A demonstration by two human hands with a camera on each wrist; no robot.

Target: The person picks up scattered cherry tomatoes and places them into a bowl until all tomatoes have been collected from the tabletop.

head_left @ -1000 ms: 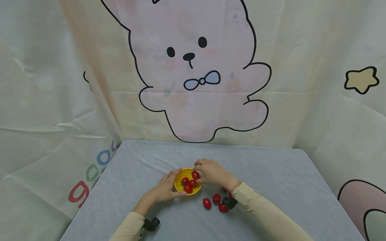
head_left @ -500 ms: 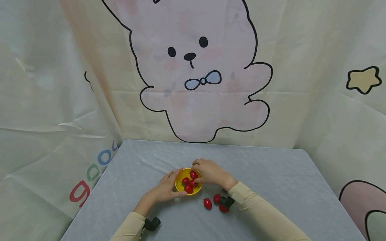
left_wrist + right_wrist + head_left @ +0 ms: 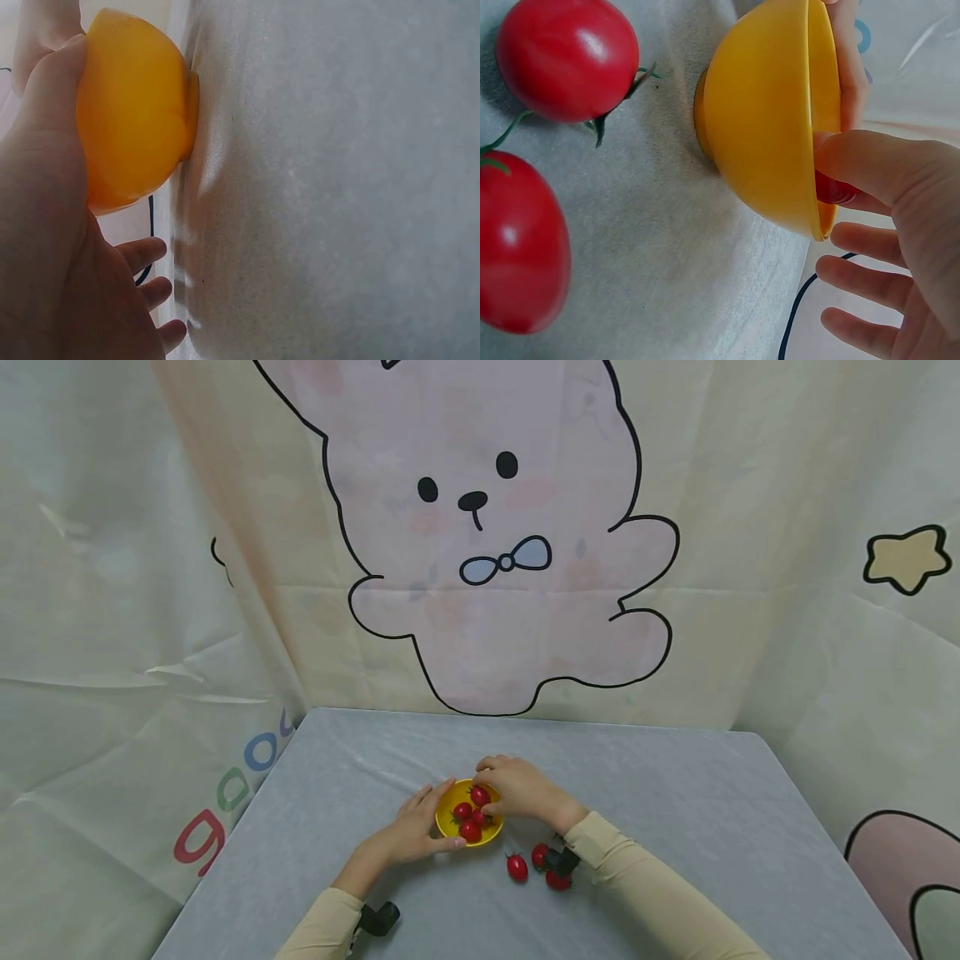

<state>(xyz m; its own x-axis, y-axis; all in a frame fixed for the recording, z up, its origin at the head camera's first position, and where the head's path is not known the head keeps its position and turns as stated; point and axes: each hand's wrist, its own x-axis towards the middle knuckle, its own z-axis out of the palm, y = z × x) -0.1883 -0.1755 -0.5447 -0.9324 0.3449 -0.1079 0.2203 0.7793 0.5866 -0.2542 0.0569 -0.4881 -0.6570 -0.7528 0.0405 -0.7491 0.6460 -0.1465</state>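
Note:
A yellow bowl (image 3: pixel 446 828) stands on the cloth with several red cherry tomatoes (image 3: pixel 470 832) inside. My left hand (image 3: pixel 411 832) holds it from the left, thumb and index finger on opposite sides of the rim; the other fingers extend past its side in the left wrist view. From the right, my right hand (image 3: pixel 522 790) reaches over the rim and pinches a cherry tomato (image 3: pixel 834 189) between thumb and index finger, low inside the bowl. The remaining right fingers stay outside, spread beyond the rim. Part of the pinched tomato is hidden by the bowl wall and thumb.
More cherry tomatoes, such as one (image 3: pixel 517 867) in front of the bowl, lie on the grey tablecloth (image 3: pixel 660 827). The right wrist camera (image 3: pixel 562 861) partly covers others below the right forearm. A printed fabric backdrop (image 3: pixel 705 635) rises behind the table.
My right hand has moved slightly left and lowered the pinched cherry tomato further into the bowl. The left hand and bowl have stayed in place.

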